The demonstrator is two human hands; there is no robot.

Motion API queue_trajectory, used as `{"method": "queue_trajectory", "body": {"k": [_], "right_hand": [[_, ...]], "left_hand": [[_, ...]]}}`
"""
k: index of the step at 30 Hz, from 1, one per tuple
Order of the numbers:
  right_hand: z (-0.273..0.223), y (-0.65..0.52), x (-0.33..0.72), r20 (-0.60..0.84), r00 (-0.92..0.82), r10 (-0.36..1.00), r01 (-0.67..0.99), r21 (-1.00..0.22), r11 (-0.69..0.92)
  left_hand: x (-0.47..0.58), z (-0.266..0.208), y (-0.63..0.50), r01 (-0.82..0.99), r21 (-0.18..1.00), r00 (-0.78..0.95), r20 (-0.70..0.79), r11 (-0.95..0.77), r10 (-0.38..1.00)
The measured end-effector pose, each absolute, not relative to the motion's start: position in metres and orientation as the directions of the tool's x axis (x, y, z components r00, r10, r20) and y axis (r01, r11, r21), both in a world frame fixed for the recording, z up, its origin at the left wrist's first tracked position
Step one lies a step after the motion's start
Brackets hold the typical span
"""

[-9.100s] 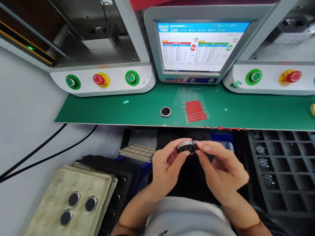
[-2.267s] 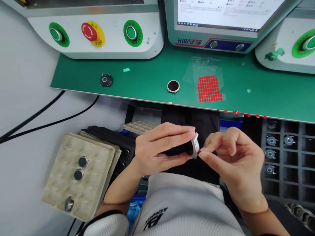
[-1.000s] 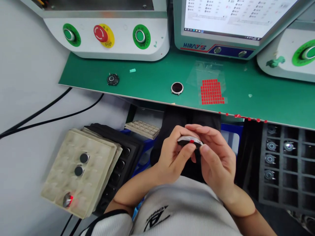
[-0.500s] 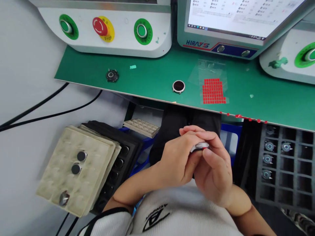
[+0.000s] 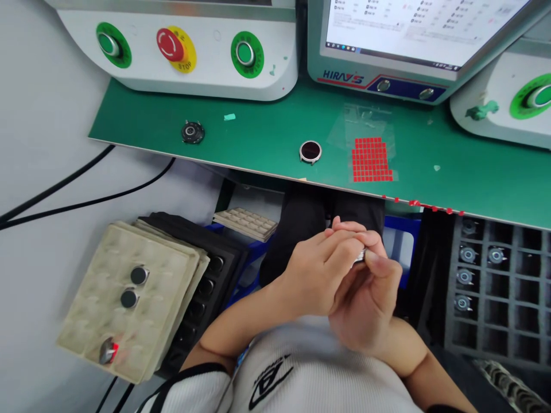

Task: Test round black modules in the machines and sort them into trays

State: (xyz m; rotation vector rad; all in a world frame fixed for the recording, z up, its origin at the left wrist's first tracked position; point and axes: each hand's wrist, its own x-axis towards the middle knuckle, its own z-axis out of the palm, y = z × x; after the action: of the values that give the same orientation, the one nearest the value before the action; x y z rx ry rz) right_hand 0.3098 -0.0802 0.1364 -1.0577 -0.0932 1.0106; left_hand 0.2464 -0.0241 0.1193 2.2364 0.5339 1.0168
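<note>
watch (image 5: 360, 256), nearer the wearer than the bench's (image 5: 258, 123) front edge, is held between curled left hand (image 5: 318, 272) and clasping right hand (image 5: 365, 298); its red tab, visible half a second ago, is now covered, so i cannot judge its state.

Pale grey ribbed tee (image 5: 336, 373) here, black logo (image 5: 269, 383) printed around 6 o'clock, short sleeve (image 5: 196, 393) with black trim near 7, plus plain black trousers (image 5: 295, 226) at the shirt's 12.

Factory electronics workstation, shown by a red emergency-stop button (image 5: 170, 45), HIRAYS machine monitor (image 5: 400, 35), green tabletop (image 5: 258, 137) and black compartment tray (image 5: 527, 293) holding watch bodies (image 5: 497, 255).
</note>
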Motion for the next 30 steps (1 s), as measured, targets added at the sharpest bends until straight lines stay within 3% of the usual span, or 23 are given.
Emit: {"method": "queue_trajectory", "body": {"k": [6, 9, 11, 13, 15, 18, 26, 30], "right_hand": [[0.136, -0.077, 0.307, -0.377, 0.637, 0.672, -0.588, -0.801, 0.107], [0.137, -0.08, 0.31, -0.385, 0.634, 0.671, -0.574, -0.816, 0.074], [0.137, -0.085, 0.316, -0.341, 0.601, 0.723, -0.541, -0.84, 0.053], [0.138, -0.09, 0.325, -0.189, 0.57, 0.799, -0.428, -0.899, 0.093], [0.138, -0.092, 0.336, 0.028, 0.56, 0.828, -0.236, -0.953, 0.192], [0.135, -0.092, 0.35, 0.245, 0.517, 0.82, 0.014, -0.96, 0.278], [0.117, -0.105, 0.371, 0.274, 0.398, 0.876, 0.068, -0.961, 0.269], [0.114, -0.114, 0.386, 0.037, 0.274, 0.961, -0.162, -0.983, 0.084]], "left_hand": [[0.247, 0.117, -0.023, 0.098, 0.697, 0.646, 0.499, -0.71, 0.578], [0.247, 0.118, -0.02, 0.01, 0.813, 0.66, 0.431, -0.582, 0.615], [0.246, 0.121, -0.019, -0.108, 0.948, 0.68, 0.289, -0.298, 0.673], [0.246, 0.126, -0.02, -0.255, 0.958, 0.721, 0.1, 0.129, 0.686], [0.246, 0.131, -0.023, -0.35, 0.791, 0.781, -0.05, 0.502, 0.623], [0.247, 0.134, -0.029, -0.334, 0.552, 0.852, -0.169, 0.764, 0.495], [0.246, 0.135, -0.034, -0.314, 0.449, 0.877, -0.2, 0.837, 0.437], [0.246, 0.139, -0.035, -0.334, 0.465, 0.872, -0.179, 0.82, 0.457]]}}
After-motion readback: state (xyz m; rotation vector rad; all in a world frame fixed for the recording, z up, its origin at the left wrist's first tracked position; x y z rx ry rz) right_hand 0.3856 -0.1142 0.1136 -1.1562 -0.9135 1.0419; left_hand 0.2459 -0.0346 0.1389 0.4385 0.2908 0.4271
